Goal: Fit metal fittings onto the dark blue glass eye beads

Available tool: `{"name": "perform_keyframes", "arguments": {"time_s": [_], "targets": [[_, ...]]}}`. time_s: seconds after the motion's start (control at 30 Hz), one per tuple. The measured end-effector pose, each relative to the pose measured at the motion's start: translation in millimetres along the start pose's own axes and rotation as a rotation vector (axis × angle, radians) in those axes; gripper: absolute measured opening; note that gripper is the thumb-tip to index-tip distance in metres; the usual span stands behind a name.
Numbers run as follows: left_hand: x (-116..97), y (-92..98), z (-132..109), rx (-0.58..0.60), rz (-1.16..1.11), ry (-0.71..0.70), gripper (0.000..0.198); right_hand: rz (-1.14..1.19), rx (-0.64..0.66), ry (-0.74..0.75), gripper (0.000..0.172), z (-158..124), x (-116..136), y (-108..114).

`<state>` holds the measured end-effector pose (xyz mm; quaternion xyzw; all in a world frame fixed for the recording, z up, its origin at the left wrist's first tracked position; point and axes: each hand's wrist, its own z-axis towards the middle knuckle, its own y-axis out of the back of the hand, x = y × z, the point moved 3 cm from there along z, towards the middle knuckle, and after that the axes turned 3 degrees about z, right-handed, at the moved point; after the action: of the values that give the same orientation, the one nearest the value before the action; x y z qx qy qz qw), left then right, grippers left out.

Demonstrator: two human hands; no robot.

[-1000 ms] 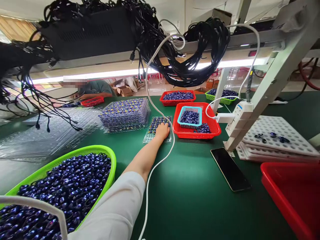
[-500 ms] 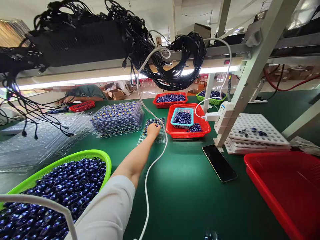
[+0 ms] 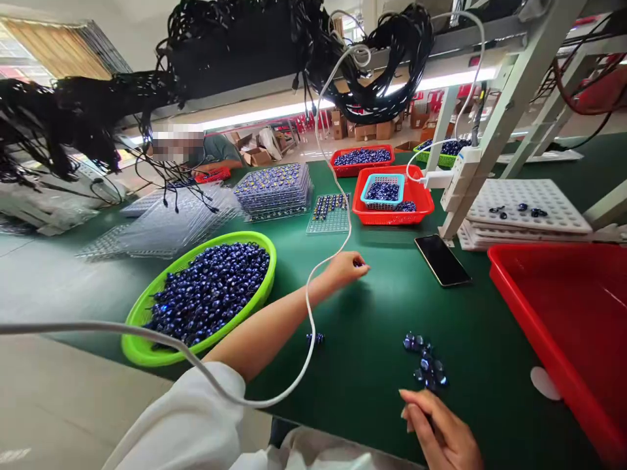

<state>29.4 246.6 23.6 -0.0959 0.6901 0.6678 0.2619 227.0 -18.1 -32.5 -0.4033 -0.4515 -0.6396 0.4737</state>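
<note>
My left hand (image 3: 349, 267) is over the middle of the green table, its fingers closed around a small shiny dark-blue piece (image 3: 358, 264), mostly hidden. Low on the right, my right hand (image 3: 443, 427) has thumb and fingers drawn together; whatever may be between them is hidden. Just beyond its fingertips lies a loose pile of shiny dark-blue pieces (image 3: 426, 362). A few more such pieces (image 3: 316, 339) lie below my left forearm. Farther back, a clear tray (image 3: 326, 225) has dark-blue pieces in its far rows, and its near cells show bare.
A green basket (image 3: 271, 287) heaped with dark-blue pieces stands left. Behind are stacked filled trays (image 3: 274, 189), a red basket (image 3: 426, 202) holding a blue basket (image 3: 365, 196), and a phone (image 3: 443, 261). A red bin (image 3: 553, 313) stands right. A white cable (image 3: 309, 303) crosses my left arm.
My left hand has come back from the clear tray toward the table's middle. The view has shifted, and my right hand and the loose pile now show.
</note>
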Motion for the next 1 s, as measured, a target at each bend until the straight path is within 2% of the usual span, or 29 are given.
{"name": "perform_keyframes", "arguments": {"time_s": [0.17, 0.23, 0.3, 0.4, 0.53, 0.6, 0.73, 0.9, 1.0], "targets": [[-32.1, -28.6, -122.1, 0.074, -0.028, -0.176, 0.016, -0.085, 0.091, 0.126, 0.021, 2.7, 8.9, 6.0], [-37.0, -40.4, -155.9, 0.057, -0.036, -0.269, 0.017, -0.117, 0.099, 0.146, 0.021, 3.1, 12.0, 5.6], [-37.7, -50.5, -177.1, 0.001, -0.041, -0.341, 0.018, -0.141, 0.094, 0.161, 0.021, 4.2, 15.9, 3.5], [-34.0, -60.3, -191.2, -0.051, -0.042, -0.369, 0.029, -0.193, 0.095, 0.185, 0.019, 6.8, 21.2, -1.3], [-23.8, -60.0, -202.4, -0.012, -0.097, -0.338, 0.072, -0.305, 0.107, 0.19, 0.02, 9.5, 22.0, -8.4], [-17.1, -56.9, -210.7, 0.009, -0.166, -0.324, 0.084, -0.367, 0.112, 0.178, 0.021, 11.1, 21.0, -12.6], [-6.0, -54.2, -224.2, 0.016, -0.256, -0.271, 0.087, -0.492, 0.158, 0.187, 0.023, 18.0, 20.9, -25.9], [-8.2, -57.9, -222.9, 0.104, -0.19, -0.287, 0.087, -0.739, 0.26, 0.235, 0.022, 30.7, 17.7, -43.6], [-9.0, -57.3, -218.6, 0.135, -0.175, -0.305, 0.082, -0.707, 0.242, 0.261, 0.018, 34.1, 17.8, -43.6]]}}
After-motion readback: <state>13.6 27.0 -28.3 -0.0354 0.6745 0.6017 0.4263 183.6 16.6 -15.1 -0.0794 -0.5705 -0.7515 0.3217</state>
